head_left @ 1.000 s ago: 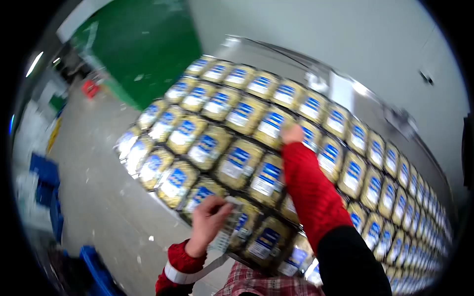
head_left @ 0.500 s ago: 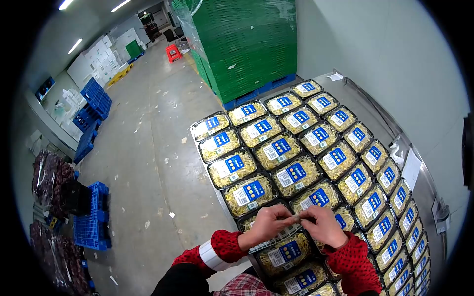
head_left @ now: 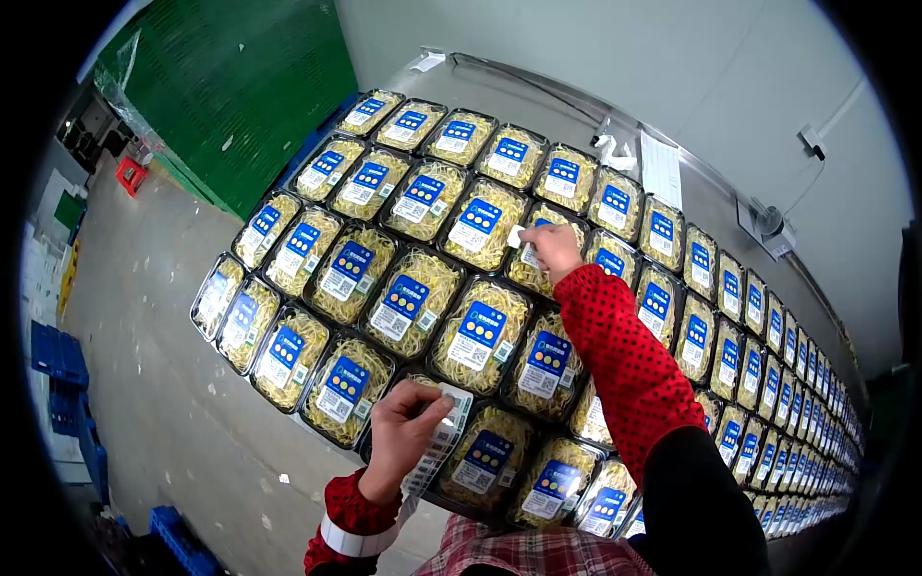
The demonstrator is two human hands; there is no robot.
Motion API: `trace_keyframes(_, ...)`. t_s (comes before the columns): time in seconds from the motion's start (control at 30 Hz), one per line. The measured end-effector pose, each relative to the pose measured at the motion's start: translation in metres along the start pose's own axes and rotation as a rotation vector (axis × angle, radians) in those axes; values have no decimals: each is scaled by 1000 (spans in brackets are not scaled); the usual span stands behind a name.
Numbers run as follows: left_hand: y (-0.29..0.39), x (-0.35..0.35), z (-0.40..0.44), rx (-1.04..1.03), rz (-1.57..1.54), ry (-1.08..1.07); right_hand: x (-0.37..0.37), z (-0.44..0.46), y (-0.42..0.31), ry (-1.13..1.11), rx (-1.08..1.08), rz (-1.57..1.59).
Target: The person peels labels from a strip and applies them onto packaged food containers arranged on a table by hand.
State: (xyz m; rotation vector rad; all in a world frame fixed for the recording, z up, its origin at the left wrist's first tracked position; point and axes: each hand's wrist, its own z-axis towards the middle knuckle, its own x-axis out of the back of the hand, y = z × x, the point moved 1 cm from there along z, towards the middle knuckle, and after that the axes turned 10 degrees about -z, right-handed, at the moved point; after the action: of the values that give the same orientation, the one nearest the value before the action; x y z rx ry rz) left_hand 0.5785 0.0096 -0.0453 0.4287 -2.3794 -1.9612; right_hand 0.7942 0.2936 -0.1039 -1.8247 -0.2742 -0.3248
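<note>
My left hand [head_left: 405, 432] pinches a strip of small white printed stickers [head_left: 444, 437] near the table's front edge, above the nearest packs. Farther out over the rows, my right hand [head_left: 554, 252] is closed on a small white sticker [head_left: 516, 236] at its fingertips, over a black tray of sprouts [head_left: 544, 276]. The packs stand in close rows, film-covered, each with a blue and white label. Some, such as one pack [head_left: 403, 300], also bear a small sticker beside the label.
A metal table [head_left: 480, 84] carries the packs along a pale wall. At its back lie a paper sheet [head_left: 661, 173], crumpled white material [head_left: 617, 154] and a device [head_left: 768, 227]. Stacked green crates [head_left: 230, 86] stand at upper left, a red stool [head_left: 131, 175] and blue pallets [head_left: 60, 365] farther left.
Half a second ago both hands met over the strip; now they are apart, my right hand farther out over the packs with a sticker. The view has swung right.
</note>
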Motion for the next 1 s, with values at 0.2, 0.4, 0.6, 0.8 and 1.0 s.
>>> trace_keyframes(0.2,16,1,19,-120,-17,32,-41,44,18,179,127,-581)
trace_keyframes(0.4,12,15,34,-77,-79,88,-29,-22,-42,-128,194,-884)
trace_keyframes(0.6,17,-19,21,-157,62,-20,0,-185,-53,-696,734,-250)
trace_keyframes(0.8,10,-81,-8,80,106,-163,78,-223,-9,-585,587,-253)
trace_keyframes(1.0,-15,-147,-40,84,218,-454,236,-181,91,54,-30,-67)
